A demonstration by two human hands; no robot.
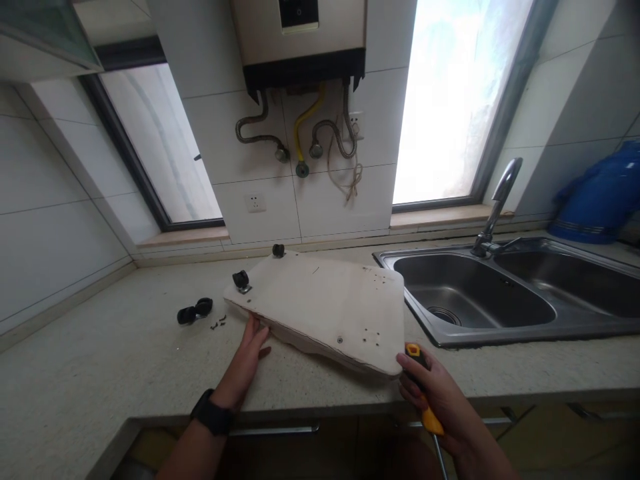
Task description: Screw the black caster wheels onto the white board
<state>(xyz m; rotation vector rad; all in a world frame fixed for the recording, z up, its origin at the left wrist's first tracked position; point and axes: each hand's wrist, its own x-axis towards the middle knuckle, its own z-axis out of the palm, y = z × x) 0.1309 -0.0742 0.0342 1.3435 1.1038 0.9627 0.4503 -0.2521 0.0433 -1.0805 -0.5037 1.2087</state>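
Note:
A white board (320,300) with rounded corners lies tilted over the countertop, its near edge raised. Two black casters remain on its left end: one caster (241,279) near the front and another caster (279,251) at the back. Groups of small holes mark the right end. My left hand (253,340) grips the near left edge, some fingers hidden beneath. Closed around a yellow-and-black screwdriver (432,421), my right hand (433,383) also touches the board's near right corner; the screwdriver's shaft points down toward me.
Two loose black casters (195,311) and several small screws (219,324) lie on the countertop (125,333) left of the board. At right is a double steel sink (465,340) with a faucet (493,213). A blue container (597,193) stands behind it. Above hangs a water heater (303,40).

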